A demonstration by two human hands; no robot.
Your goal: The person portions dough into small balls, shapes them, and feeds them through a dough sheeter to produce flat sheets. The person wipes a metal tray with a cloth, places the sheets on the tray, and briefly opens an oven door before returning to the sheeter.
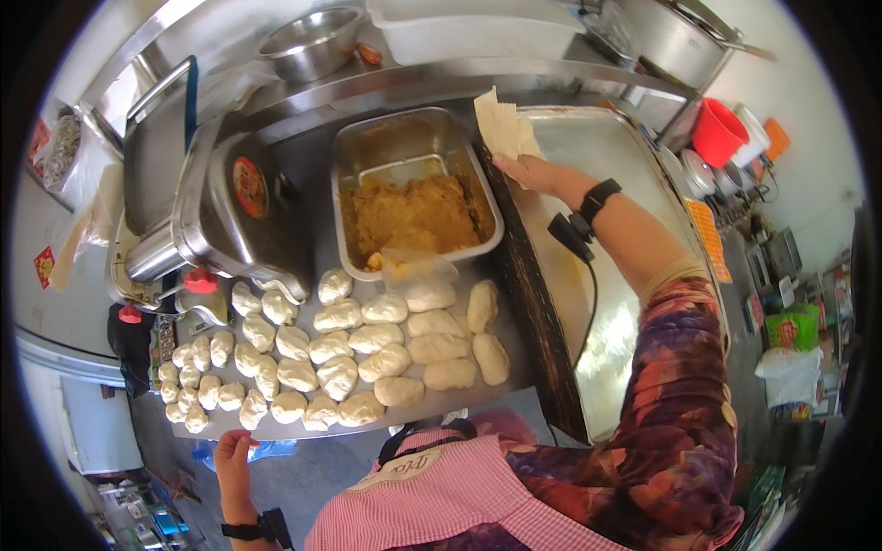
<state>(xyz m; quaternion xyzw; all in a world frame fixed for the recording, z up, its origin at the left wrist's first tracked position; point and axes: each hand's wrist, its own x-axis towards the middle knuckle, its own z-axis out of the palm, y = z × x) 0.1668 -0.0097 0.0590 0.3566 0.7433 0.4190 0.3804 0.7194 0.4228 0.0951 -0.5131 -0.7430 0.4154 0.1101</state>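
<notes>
My right hand [528,174] reaches to the far side of the table. Its fingers are closed on a crumpled tan paper towel [501,127], held over the corner of a large metal tray [634,248]. Low at the left, my left hand [234,450] is just off the table's near edge, thumb and fingers curled together; whether anything is in them is too small to make out. Several pale dough pieces [338,376] lie in rows close to it, smaller ones at the left. Behind them a deep steel pan [487,197] contains a brown-yellow filling [418,216].
A steel dough machine [243,202] with red knobs stands at the left. A dark wooden bar [542,340] separates the dough from the tray. On the back shelf are a steel bowl [312,44] and a white tub [473,32]. A red bucket [719,133] stands far right.
</notes>
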